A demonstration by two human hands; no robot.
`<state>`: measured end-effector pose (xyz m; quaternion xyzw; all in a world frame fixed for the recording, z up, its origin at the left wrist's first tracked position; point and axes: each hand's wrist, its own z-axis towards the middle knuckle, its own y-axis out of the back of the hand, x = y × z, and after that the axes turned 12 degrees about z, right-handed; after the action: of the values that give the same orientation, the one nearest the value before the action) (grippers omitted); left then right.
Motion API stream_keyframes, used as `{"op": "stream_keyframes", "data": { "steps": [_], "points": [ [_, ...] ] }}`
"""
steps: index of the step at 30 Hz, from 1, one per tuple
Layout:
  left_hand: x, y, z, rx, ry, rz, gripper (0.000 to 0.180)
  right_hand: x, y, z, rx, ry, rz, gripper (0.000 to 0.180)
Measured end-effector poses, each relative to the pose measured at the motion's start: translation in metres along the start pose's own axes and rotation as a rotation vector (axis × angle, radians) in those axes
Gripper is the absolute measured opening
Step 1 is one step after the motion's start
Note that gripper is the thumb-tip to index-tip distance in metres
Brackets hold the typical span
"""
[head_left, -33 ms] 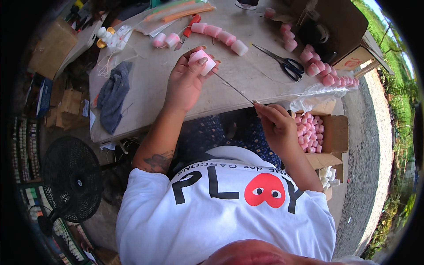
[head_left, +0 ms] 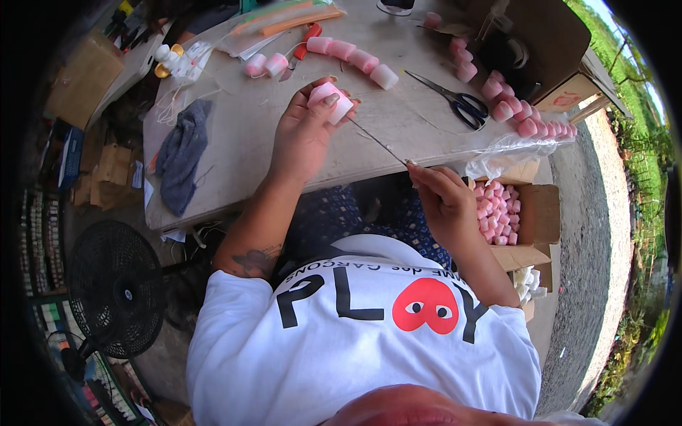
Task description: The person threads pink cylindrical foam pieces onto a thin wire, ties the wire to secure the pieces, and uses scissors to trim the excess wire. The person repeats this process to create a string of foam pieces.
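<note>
Over the table's near edge, my left hand (head_left: 301,142) grips a short pink-and-white foam cylinder (head_left: 323,93) between thumb and fingers. A long thin metal needle (head_left: 376,138) runs from the foam's lower right side down to my right hand (head_left: 446,197). The fingertips of that hand are pinched on the needle's near end. How deep the needle sits in the foam is hidden. Beyond my left hand a curved row of similar pink foam pieces (head_left: 363,61) lies on the table, with two more pieces (head_left: 276,64) on a thread to its left.
Scissors (head_left: 465,110) with dark handles and a red-handled knife (head_left: 308,41) lie on the table (head_left: 241,153). A dark cloth (head_left: 183,153) hangs over its left edge. More pink pieces (head_left: 524,112) line the right side. A carton (head_left: 543,213) of foam pieces stands below; a fan (head_left: 117,287) is left.
My left hand and the foam piece have shifted slightly to the right, toward my right hand. Less of the needle shows between them. My right hand has barely moved.
</note>
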<state>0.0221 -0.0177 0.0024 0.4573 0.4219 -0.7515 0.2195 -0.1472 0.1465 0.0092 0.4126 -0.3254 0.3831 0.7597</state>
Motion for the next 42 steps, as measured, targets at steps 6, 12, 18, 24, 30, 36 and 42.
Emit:
{"op": "stream_keyframes", "data": {
  "steps": [6,12,18,24,30,36,42],
  "points": [
    [0.011,-0.029,-0.007,0.069,-0.054,0.059,0.033,-0.022,-0.018,0.005,-0.196,-0.102,0.169,0.008],
    [0.025,-0.027,-0.024,0.145,0.148,-0.036,0.043,-0.012,-0.019,0.015,-0.123,-0.119,0.282,0.006],
    [-0.033,0.03,-0.003,-0.111,-0.147,-0.151,0.044,-0.017,0.02,0.012,-0.277,-0.273,0.473,0.007],
    [-0.017,0.024,-0.003,0.019,-0.044,-0.149,0.054,-0.02,0.011,-0.006,-0.048,-0.104,0.274,0.009],
    [-0.01,0.012,-0.009,0.009,0.034,-0.305,0.036,-0.013,0.007,0.004,0.0,0.012,0.062,0.012],
    [-0.008,0.015,-0.009,0.001,0.071,-0.346,0.036,-0.011,0.004,0.004,0.02,-0.001,0.037,0.012],
    [-0.002,0.009,-0.005,-0.002,0.036,-0.335,0.032,-0.005,0.005,0.005,-0.001,0.002,-0.002,0.011]
  ]
}}
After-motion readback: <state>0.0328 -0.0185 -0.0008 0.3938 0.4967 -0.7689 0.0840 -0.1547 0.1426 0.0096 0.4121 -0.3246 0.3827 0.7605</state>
